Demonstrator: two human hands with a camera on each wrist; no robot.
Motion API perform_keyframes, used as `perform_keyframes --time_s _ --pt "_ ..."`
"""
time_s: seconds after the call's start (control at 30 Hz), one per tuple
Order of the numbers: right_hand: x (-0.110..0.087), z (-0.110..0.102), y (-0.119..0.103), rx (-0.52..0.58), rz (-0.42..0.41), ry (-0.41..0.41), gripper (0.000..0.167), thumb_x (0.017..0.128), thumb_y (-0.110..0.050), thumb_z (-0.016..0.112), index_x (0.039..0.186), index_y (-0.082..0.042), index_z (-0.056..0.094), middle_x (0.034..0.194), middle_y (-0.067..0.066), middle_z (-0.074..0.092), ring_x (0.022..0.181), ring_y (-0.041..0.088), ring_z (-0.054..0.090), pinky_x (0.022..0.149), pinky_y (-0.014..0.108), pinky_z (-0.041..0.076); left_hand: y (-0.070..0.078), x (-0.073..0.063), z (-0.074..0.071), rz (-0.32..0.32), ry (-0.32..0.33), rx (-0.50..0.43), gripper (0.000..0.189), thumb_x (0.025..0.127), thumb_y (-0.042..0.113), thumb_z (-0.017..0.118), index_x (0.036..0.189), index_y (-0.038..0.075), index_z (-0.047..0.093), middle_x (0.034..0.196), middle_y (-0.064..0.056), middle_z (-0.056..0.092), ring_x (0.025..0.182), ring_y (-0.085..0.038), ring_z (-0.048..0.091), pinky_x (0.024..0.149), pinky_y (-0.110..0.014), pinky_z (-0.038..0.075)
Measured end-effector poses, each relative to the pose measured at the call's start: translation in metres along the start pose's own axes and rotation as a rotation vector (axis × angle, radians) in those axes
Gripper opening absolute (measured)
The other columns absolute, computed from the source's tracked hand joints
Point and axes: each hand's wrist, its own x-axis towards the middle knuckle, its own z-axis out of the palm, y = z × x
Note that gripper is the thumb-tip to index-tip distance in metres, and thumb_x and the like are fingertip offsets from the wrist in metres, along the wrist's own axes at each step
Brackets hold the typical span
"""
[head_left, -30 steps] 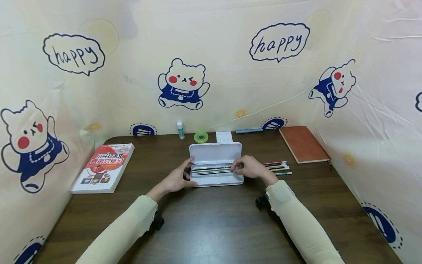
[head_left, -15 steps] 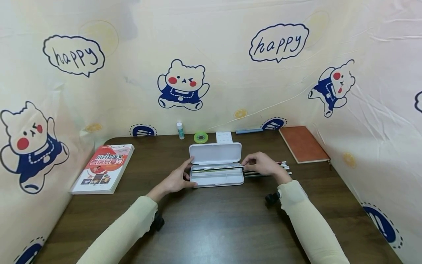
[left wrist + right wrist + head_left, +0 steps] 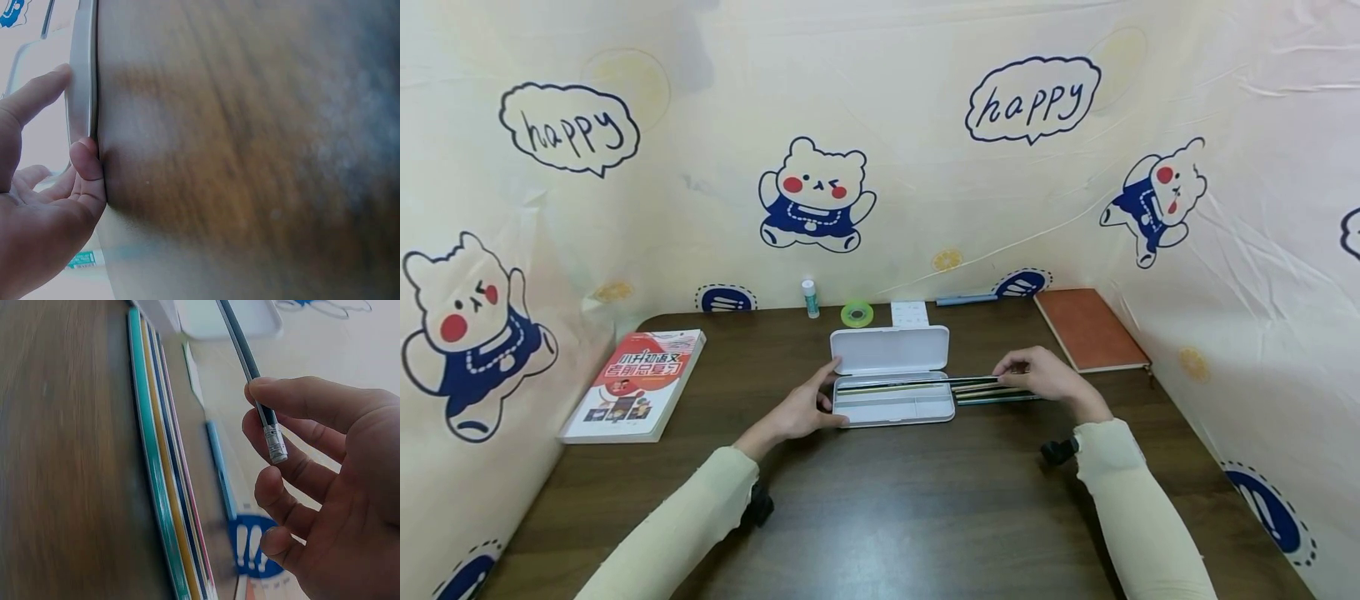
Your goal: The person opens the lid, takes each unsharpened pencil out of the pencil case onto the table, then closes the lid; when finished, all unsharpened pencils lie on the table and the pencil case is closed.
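Note:
An opened white pencil case lies on the table with its lid raised at the back. My left hand holds the case's left end, thumb at the front corner and fingers farther back. Between thumb and fingers, my right hand pinches a dark pencil near its white eraser end. The pencil's other end reaches over the case from the right. Inside the rear compartment a yellowish pencil is visible. Several pencils lie side by side on the table right of the case, partly hidden by the right hand.
Behind the case stand a glue stick, a green tape roll and a white dotted card. A blue pen-like item lies by the wall. A red-and-white book is left, a brown notebook right.
My right hand has moved from over the case to the right, drawing the dark pencil partly out beyond the case's right end. The left hand has stayed at the case.

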Motion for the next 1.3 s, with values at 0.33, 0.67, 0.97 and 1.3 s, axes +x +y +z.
perform_keyframes --time_s 0.33,0.67,0.97,1.3 --pt "-0.029 -0.018 0.031 -0.032 0.096 0.031 0.013 0.094 -0.02 0.07 0.103 -0.012 0.076 0.1 0.003 0.074 0.091 0.021 0.059 0.08 0.034 0.046 0.0 -0.001 0.0 -0.015 -0.002 -0.003 0.105 0.082 0.023 0.083 0.161 0.028 0.013 0.149 -0.012 0.046 0.096 -0.018 0.055 0.08 -0.03 0.046" --pt "-0.053 -0.03 0.052 -0.038 0.109 0.007 0.011 0.094 -0.017 0.069 0.103 -0.014 0.075 0.105 0.005 0.074 0.098 0.022 0.063 0.092 0.049 0.049 0.001 -0.001 -0.001 0.007 -0.005 0.01 0.105 0.083 0.024 0.082 0.161 0.024 0.013 0.149 -0.016 0.046 0.095 -0.018 0.056 0.078 -0.028 0.046" --pt "-0.057 -0.024 0.061 -0.072 0.119 -0.014 0.009 0.094 -0.015 0.069 0.099 -0.018 0.076 0.101 0.002 0.075 0.096 0.017 0.065 0.086 0.038 0.05 -0.001 -0.001 -0.001 0.004 -0.01 0.016 0.104 0.084 0.025 0.082 0.161 0.024 0.012 0.15 -0.016 0.046 0.096 -0.019 0.056 0.078 -0.026 0.046" --pt "-0.047 -0.018 0.063 -0.15 0.106 0.038 0.008 0.091 -0.014 0.072 0.095 -0.018 0.077 0.097 0.0 0.076 0.092 0.017 0.066 0.085 0.04 0.05 0.001 -0.002 0.0 0.003 -0.002 0.008 0.104 0.083 0.023 0.082 0.161 0.025 0.014 0.148 -0.014 0.048 0.094 -0.018 0.056 0.08 -0.03 0.046"
